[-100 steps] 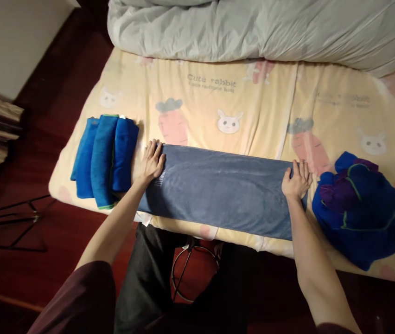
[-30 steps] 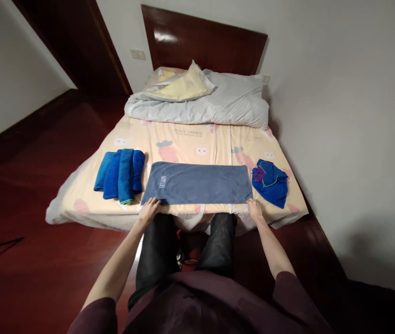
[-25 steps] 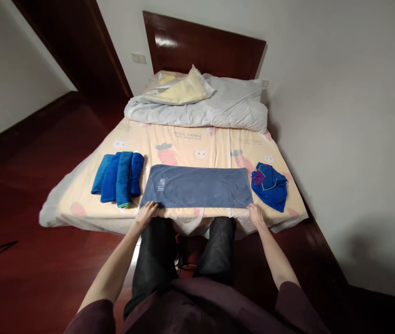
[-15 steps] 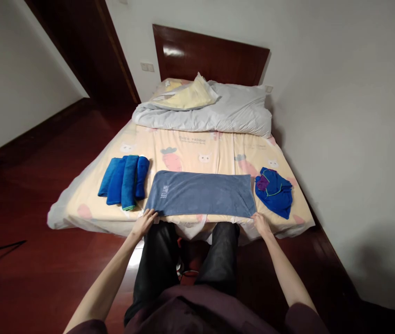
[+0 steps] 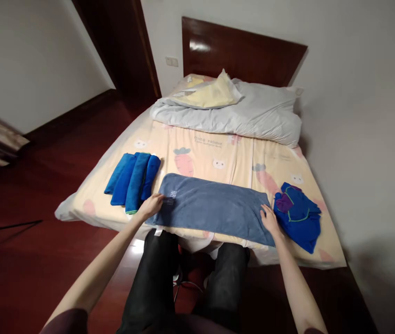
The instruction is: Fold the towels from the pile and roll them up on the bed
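Note:
A grey-blue towel (image 5: 214, 204) with small white lettering near its left end lies spread lengthwise along the foot of the bed. My left hand (image 5: 152, 206) is at the towel's left edge, its fingers closed together on the cloth beside the lettering. On the towel's right end rests my right hand (image 5: 270, 220), with fingers stretched and slightly apart. Several rolled blue towels (image 5: 133, 181) lie side by side just left of my left hand. Right of my right hand is a crumpled blue cloth (image 5: 298, 215) with a purple patch and green edging.
The bed (image 5: 197, 155) has a cream sheet printed with carrots and cat faces. A bunched pale quilt (image 5: 263, 113) lies toward the dark wooden headboard (image 5: 242, 51). A wall runs along the right side. On the floor at left stands a thin black leg or rod (image 5: 9, 226).
Both hands have moved from the towel's front corners up along its ends. My right fingers have let go and spread on the cloth. The view has shifted left.

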The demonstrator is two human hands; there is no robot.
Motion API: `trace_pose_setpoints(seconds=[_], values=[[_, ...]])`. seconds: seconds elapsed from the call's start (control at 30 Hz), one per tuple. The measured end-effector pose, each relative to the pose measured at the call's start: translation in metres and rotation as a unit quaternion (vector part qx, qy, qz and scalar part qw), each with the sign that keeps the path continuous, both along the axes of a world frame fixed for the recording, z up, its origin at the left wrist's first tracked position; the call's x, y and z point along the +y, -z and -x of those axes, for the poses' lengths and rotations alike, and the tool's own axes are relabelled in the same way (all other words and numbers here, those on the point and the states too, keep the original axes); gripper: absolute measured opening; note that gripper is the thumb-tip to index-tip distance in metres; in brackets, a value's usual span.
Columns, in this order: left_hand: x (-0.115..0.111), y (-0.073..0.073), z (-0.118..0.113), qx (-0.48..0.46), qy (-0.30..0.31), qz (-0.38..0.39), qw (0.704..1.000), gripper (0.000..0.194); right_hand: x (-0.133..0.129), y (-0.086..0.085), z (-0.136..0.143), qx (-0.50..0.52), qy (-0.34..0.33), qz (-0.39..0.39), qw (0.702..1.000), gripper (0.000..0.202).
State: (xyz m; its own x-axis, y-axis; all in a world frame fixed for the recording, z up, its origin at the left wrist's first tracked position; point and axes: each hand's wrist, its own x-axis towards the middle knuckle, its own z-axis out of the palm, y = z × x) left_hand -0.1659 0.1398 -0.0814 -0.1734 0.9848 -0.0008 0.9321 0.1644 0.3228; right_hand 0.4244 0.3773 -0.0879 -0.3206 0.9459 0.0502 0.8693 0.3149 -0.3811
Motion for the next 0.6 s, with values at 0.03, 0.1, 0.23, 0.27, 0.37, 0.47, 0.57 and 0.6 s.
trace_pose_setpoints(seconds=[0.03,0.1,0.23,0.27,0.37,0.47,0.57,0.6], values=[[0.016,0.001,0.008,-0.006,-0.005,-0.002,1.0,0.043,0.017,0.003,0.007,-0.003,0.004,0.004,1.0,0.047],[0.05,0.003,0.024,-0.009,-0.005,-0.004,1.0,0.046,0.051,0.01,0.018,-0.014,0.01,0.01,1.0,0.048],[0.114,0.011,0.05,0.003,0.029,-0.005,1.0,0.05,0.108,0.03,0.025,-0.044,0.002,-0.003,0.999,0.048],[0.127,0.014,0.055,0.009,0.036,-0.009,0.999,0.051,0.118,0.034,0.024,-0.05,-0.005,-0.006,0.999,0.048],[0.161,0.021,0.067,0.017,0.049,-0.009,0.999,0.051,0.141,0.045,0.019,-0.063,-0.028,-0.017,0.998,0.044],[0.18,0.027,0.075,-0.001,0.076,0.031,0.997,0.047,0.155,0.048,0.013,-0.064,-0.047,-0.039,0.996,0.037],[0.188,0.03,0.079,-0.043,0.092,0.06,0.993,0.043,0.164,0.045,0.006,-0.044,-0.088,-0.032,0.995,0.031],[0.189,0.03,0.08,-0.059,0.087,0.062,0.993,0.041,0.167,0.044,0.005,-0.033,-0.101,-0.023,0.994,0.03]])
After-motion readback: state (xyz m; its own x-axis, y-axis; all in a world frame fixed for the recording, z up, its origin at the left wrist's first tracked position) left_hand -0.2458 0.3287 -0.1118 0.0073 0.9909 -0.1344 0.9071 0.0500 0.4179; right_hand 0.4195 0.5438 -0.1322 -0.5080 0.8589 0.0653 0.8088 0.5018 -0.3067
